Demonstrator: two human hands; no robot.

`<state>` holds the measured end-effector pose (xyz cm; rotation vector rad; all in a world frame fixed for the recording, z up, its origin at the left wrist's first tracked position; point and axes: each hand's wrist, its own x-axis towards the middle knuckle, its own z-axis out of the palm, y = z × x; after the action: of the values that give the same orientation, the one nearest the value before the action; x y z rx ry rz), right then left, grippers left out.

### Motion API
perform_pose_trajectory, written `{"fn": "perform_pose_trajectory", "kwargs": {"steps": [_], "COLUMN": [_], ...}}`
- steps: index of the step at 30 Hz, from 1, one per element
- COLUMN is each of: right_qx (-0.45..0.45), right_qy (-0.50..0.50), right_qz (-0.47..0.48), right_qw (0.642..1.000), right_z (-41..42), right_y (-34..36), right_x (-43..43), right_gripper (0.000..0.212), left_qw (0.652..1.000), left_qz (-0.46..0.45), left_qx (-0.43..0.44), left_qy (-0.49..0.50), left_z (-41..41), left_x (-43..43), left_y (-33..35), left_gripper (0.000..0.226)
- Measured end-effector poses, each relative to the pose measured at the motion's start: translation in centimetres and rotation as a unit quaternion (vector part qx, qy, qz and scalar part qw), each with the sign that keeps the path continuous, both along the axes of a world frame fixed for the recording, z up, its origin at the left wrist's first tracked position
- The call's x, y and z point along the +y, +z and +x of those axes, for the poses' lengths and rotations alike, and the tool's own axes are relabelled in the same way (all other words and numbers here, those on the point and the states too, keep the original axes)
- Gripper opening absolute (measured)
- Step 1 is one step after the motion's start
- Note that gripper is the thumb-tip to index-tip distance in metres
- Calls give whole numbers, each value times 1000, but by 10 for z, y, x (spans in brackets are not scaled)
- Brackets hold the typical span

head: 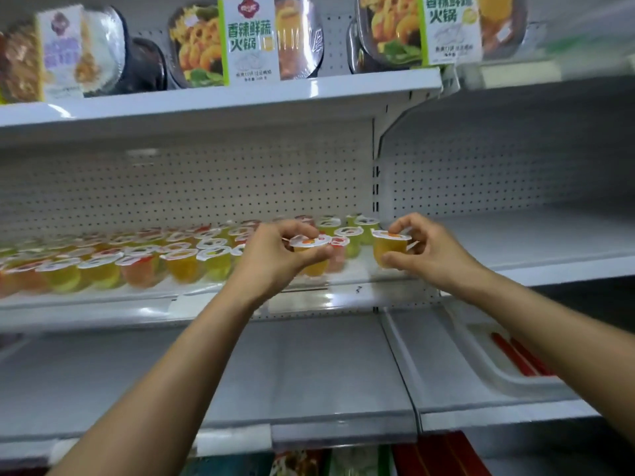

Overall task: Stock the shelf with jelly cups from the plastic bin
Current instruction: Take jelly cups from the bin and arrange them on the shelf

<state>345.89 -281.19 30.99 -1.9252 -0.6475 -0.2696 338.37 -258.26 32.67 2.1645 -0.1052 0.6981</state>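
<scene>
Several jelly cups [178, 261] in yellow, green, orange and red stand in rows on the middle white shelf [309, 297], filling its left and centre. My left hand [275, 255] pinches a yellow jelly cup [311, 243] by its rim at the front right end of the rows. My right hand [429, 250] holds an orange jelly cup [391, 247] just above the shelf near the upright post. The plastic bin is out of view.
Hot pot meal boxes [247, 41] line the top shelf. A white upright post [376, 187] splits the shelving into two bays. The right bay shelf [532, 242] and the lower shelf [292, 372] are bare. Red items [519, 355] lie at lower right.
</scene>
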Motion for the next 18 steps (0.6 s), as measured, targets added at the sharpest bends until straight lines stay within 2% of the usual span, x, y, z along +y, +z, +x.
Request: {"fn": "perform_pose_trajectory", "kwargs": {"steps": [5, 18], "right_qx": [3, -7], "right_qy": [-57, -93], "right_qz": [-46, -124], "right_qw": [997, 988], "right_z": [50, 112], "right_y": [8, -8], "right_x": [4, 24], "right_gripper": [35, 33], "left_qw": [1000, 999], "left_qz": [6, 27], "left_qx": [2, 6], "left_qy": [6, 15], "left_z": [39, 73], "left_x": [2, 4], "left_y": [11, 16], "left_gripper": [35, 37]}}
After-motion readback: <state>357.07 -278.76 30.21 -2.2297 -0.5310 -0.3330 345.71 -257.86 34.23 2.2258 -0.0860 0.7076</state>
